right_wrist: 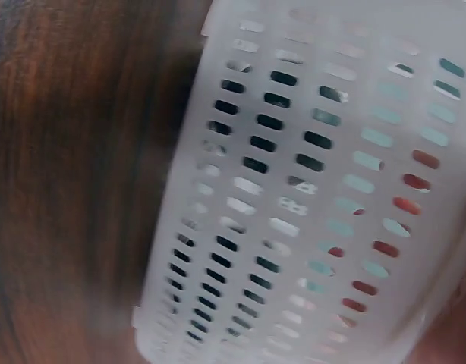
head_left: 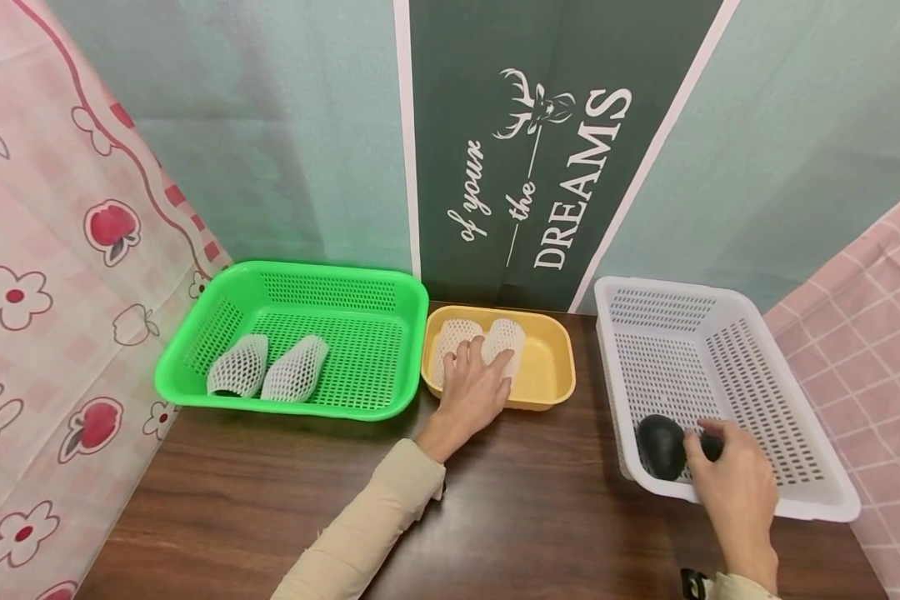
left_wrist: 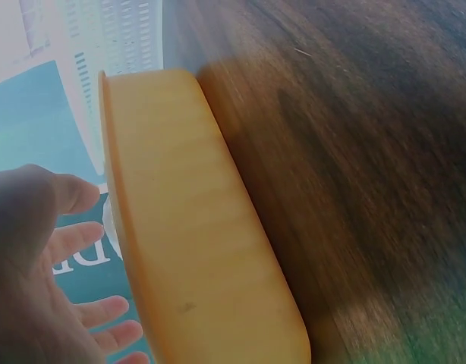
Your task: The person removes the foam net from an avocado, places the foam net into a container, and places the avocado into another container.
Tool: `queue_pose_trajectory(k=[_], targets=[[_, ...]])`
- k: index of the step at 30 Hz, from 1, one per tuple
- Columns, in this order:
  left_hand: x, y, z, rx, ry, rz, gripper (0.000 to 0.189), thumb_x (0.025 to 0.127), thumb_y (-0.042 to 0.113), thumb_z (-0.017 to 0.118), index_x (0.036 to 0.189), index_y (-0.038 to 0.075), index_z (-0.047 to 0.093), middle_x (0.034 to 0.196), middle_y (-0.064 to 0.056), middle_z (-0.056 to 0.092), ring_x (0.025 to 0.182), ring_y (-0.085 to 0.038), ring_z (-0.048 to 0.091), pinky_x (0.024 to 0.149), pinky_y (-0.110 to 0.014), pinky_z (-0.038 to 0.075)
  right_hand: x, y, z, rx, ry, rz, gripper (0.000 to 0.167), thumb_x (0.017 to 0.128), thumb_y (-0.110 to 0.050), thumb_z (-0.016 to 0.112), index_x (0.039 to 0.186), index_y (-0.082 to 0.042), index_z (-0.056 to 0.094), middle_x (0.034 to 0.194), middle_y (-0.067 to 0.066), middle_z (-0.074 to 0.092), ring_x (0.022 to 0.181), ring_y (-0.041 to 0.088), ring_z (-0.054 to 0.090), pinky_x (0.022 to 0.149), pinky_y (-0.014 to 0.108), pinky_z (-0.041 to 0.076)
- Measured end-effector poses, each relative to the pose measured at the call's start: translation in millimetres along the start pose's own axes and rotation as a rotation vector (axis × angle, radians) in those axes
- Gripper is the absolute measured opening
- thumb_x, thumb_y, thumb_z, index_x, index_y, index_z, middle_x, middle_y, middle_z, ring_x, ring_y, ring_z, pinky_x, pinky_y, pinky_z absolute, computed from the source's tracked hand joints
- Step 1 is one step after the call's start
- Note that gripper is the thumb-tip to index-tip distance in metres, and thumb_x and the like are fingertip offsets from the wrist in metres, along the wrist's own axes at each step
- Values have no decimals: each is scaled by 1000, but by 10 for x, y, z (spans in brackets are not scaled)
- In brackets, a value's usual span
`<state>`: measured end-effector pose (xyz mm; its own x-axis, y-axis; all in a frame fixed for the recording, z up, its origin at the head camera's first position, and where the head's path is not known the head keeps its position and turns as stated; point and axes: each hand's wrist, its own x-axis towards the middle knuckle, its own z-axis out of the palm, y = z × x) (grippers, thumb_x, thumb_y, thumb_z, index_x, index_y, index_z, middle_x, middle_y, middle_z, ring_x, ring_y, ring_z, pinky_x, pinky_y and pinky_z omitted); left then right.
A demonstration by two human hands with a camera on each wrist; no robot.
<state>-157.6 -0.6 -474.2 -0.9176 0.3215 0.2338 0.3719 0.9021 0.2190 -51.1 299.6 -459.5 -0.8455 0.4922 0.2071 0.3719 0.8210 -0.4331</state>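
Observation:
In the head view my left hand [head_left: 474, 390] is over the yellow tray [head_left: 551, 367], fingers spread at two white foam net sleeves, the left sleeve [head_left: 450, 340] and the right sleeve [head_left: 507, 335]. The left wrist view shows its fingers [left_wrist: 104, 311] slightly bent beside the tray's rim; the sleeves are hidden there. Inside the white basket [head_left: 765, 400], my right hand [head_left: 738, 479] holds a black avocado [head_left: 711, 445] between thumb and fingers, mostly covered by the hand. Another black avocado [head_left: 662, 447] lies just left of it. The right wrist view shows mainly the basket's slotted wall [right_wrist: 294, 182].
At the left stands a green basket [head_left: 360, 358] with two netted pieces [head_left: 294, 369] inside; dark shows at one net's end. Hanging cloths surround the brown wooden table [head_left: 540, 500]: a printed curtain [head_left: 525, 167] behind, pink cloths [head_left: 885, 400] at the sides.

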Motion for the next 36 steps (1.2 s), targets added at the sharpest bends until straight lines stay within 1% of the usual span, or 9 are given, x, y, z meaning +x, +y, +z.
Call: queue_pose_trajectory(k=[4, 8, 11, 14, 17, 20, 23, 30, 36], targets=[[-14, -31, -34, -2, -24, 2, 42, 96, 36, 61, 137, 28, 56, 138, -18, 50, 126, -35, 47, 96, -51, 39, -9, -69, -38, 23, 37, -84, 29, 88, -15, 69, 112, 1, 68, 111, 29, 64, 100, 49, 58, 74, 61, 42], [-39, -78, -94, 0, -46, 3, 45, 96, 37, 60, 140, 27, 53, 138, -18, 49, 126, -36, 46, 97, -52, 38, -45, -162, -53, 81, 28, -183, 32, 89, -20, 70, 113, 1, 69, 114, 28, 65, 105, 48, 59, 82, 61, 43], [-56, -126, -155, 3, -53, -1, 48, 95, 36, 61, 141, 25, 51, 138, -18, 49, 126, -36, 45, 99, -53, 37, -90, -226, -24, 126, -37, -274, 34, 92, -25, 70, 115, 0, 67, 119, 28, 63, 112, 49, 56, 88, 63, 42], [-75, -177, -229, 16, -54, -8, 50, 95, 36, 61, 142, 24, 50, 138, -18, 49, 126, -35, 44, 99, -53, 37, -132, -282, 15, 143, -114, -353, 38, 93, -29, 70, 118, -1, 65, 124, 27, 59, 116, 49, 53, 90, 66, 40], [-99, -236, -306, 5, -58, -20, 52, 94, 35, 62, 142, 21, 49, 139, -18, 47, 128, -36, 42, 100, -54, 36, -163, -329, 49, 150, -174, -401, 46, 92, -33, 71, 125, -2, 62, 129, 26, 57, 120, 49, 50, 92, 67, 39], [-125, -303, -382, -19, -66, -31, 53, 94, 34, 63, 143, 19, 48, 141, -20, 45, 132, -37, 40, 102, -54, 33, -192, -358, 82, 129, -209, -419, 57, 90, -40, 71, 131, -3, 58, 133, 26, 56, 123, 49, 49, 94, 66, 38], [-143, -378, -448, -51, -72, -44, 54, 94, 33, 63, 144, 18, 47, 144, -21, 43, 134, -38, 38, 105, -56, 30, -219, -361, 113, 98, -208, -413, 63, 89, -45, 71, 133, -3, 56, 134, 27, 57, 121, 49, 50, 93, 64, 40], [-157, -607, -574, -93, -75, -97, 57, 96, 31, 61, 147, 16, 43, 147, -23, 40, 137, -41, 34, 109, -62, 24, -228, -361, 155, 23, -165, -387, 64, 89, -45, 70, 138, -8, 54, 133, 26, 59, 119, 47, 53, 91, 63, 42], [-184, -847, -648, -92, -81, -151, 55, 96, 31, 61, 146, 18, 44, 147, -23, 40, 137, -42, 34, 109, -63, 24, -245, -360, 195, 35, -145, -415, 59, 89, -40, 70, 138, -10, 56, 133, 25, 60, 121, 47, 53, 96, 61, 41]])
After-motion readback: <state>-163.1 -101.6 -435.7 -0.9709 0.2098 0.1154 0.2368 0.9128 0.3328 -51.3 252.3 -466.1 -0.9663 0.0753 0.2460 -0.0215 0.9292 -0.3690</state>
